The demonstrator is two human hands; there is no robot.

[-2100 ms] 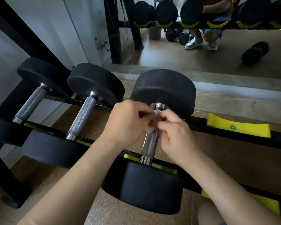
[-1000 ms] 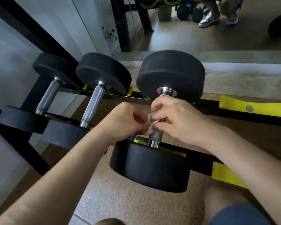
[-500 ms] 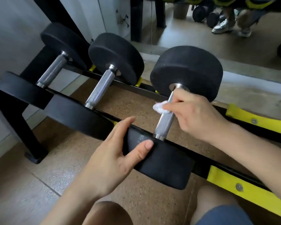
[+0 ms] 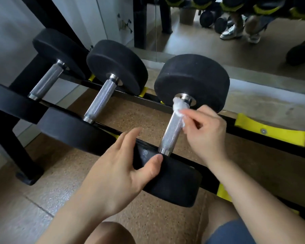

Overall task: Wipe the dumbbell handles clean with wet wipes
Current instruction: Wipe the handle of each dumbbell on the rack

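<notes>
Early in the job, seemingly: wet wipe (image 4: 179, 107) pinched in right hand (image 4: 206, 131) against far end of rightmost dumbbell handle (image 4: 173, 132), just 2 o'clock of centre. Left hand (image 4: 120, 171) open-fingered, bracing near weight head (image 4: 174, 184). Left to do: this handle's length, then apparently middle handle (image 4: 100, 103) and leftmost handle (image 4: 46, 81), 10 o'clock.

Down on a gym floor, no question. Straight ahead, a row of black round-headed dumbbells (image 4: 100, 101) with knurled steel handles, racked on a black steel frame (image 4: 12, 147) fitted with yellow cradles (image 4: 271, 136). Behind that, a wall mirror (image 4: 192, 43) running right down to ground level, throwing back more dumbbells (image 4: 207, 18). Underfoot, speckled cork-coloured flooring (image 4: 148, 221).
</notes>
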